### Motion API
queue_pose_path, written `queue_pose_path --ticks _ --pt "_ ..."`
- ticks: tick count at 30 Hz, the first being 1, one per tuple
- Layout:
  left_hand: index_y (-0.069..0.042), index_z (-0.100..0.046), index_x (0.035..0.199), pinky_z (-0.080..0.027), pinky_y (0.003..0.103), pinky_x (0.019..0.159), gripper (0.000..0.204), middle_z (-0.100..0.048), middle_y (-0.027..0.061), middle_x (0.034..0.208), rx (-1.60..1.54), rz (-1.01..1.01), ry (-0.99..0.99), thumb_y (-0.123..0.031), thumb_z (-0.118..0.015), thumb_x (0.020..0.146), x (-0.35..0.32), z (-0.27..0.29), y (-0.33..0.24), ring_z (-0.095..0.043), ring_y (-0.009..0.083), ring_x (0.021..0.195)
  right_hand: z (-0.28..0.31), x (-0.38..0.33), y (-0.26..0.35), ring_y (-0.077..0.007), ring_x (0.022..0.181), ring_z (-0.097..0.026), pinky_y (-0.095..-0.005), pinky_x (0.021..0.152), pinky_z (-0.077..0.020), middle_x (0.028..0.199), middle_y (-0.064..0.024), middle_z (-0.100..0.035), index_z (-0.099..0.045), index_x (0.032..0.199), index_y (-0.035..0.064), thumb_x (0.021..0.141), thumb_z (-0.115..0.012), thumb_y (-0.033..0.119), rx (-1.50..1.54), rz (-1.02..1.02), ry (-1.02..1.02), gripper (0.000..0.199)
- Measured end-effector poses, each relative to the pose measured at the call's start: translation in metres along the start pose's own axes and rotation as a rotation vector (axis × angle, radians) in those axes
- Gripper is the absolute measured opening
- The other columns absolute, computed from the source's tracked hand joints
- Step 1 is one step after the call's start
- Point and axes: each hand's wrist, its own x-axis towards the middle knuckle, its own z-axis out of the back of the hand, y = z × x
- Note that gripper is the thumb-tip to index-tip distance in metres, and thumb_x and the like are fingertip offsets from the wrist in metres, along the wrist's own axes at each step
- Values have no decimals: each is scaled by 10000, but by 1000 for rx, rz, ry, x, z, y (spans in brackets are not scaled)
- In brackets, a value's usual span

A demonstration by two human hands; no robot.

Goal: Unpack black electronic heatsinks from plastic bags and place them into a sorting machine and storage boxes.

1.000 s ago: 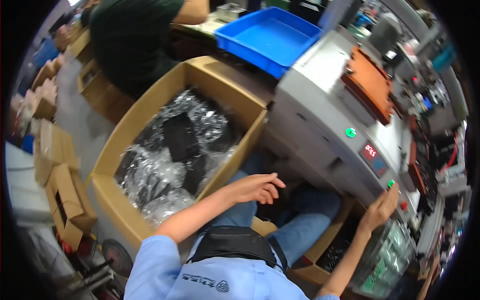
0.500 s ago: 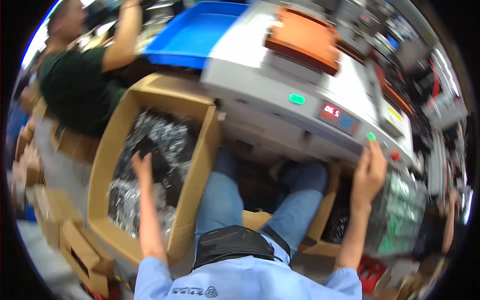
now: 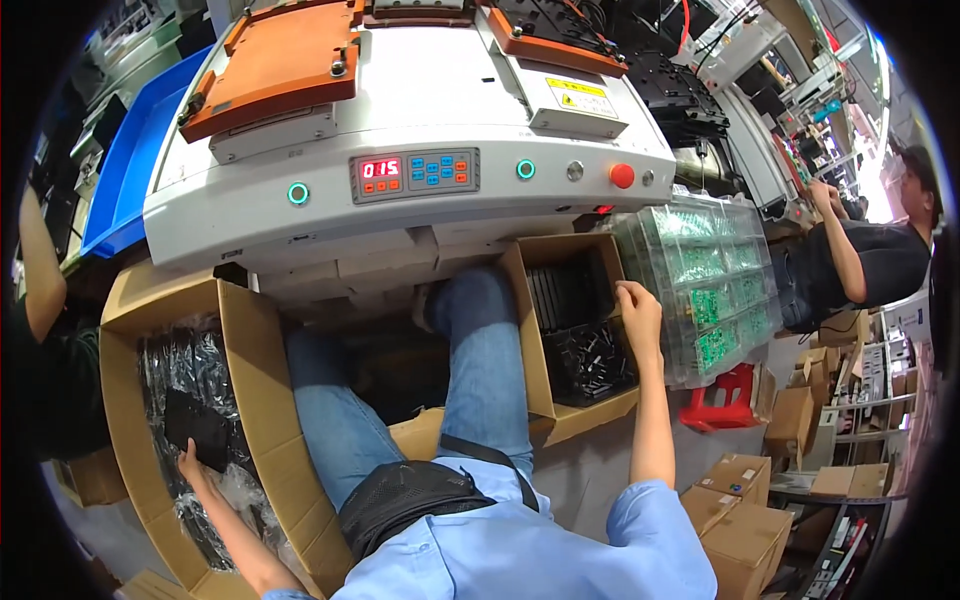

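Low on the left, my left hand (image 3: 192, 464) pinches the edge of a flat black plastic piece (image 3: 198, 425). It does so inside an open cardboard box (image 3: 268, 375) lined with crinkled clear plastic film (image 3: 185, 350). On the other side, my right hand (image 3: 641, 312) is at the right rim of a smaller cardboard box (image 3: 534, 345), fingers closed together. Whether a small part is between those fingers cannot be made out. Loose small black parts (image 3: 590, 365) and upright black pieces (image 3: 550, 298) fill that box.
Ahead stands a white machine (image 3: 430, 95) with orange fixtures (image 3: 285, 60) and a red button (image 3: 622, 176). Clear compartment trays (image 3: 715, 290) hold green circuit boards at right, above a red stool (image 3: 722, 400). A blue tray (image 3: 135, 150) lies left. Co-workers (image 3: 860, 255) are on both sides.
The view has swung right. My right hand has left the machine's right green button and come down to the smaller box. My left hand stays in the left box with the black piece.
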Motion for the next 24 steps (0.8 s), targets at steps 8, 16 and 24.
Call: queue_pose_path --ticks 8,16,24 --pt "81 -552 1093 -431 319 853 456 -560 121 1089 -525 -118 -45 -307 -636 869 -122 -8 -130 -533 196 942 -67 41 -38 -388 870 -616 -467 765 -490 901 -191 -647 -626 929 38 837 -582 238 -585 -121 202 225" --pt "29 -363 1112 -381 309 456 317 -421 106 657 -1641 38 1313 -246 -357 956 -239 -32 -278 -427 215 480 -18 -4 42 -375 821 -624 -452 698 -490 829 -185 -651 -643 859 51 816 -616 314 -468 -190 175 267" --pt "-36 -401 932 -358 285 487 468 -420 40 585 -1374 984 2004 -500 -440 887 -371 -148 -338 -428 161 443 -26 -88 -20 -362 821 -613 -425 695 -470 856 -190 -630 -585 882 15 787 -665 212 -148 -49 498 232"
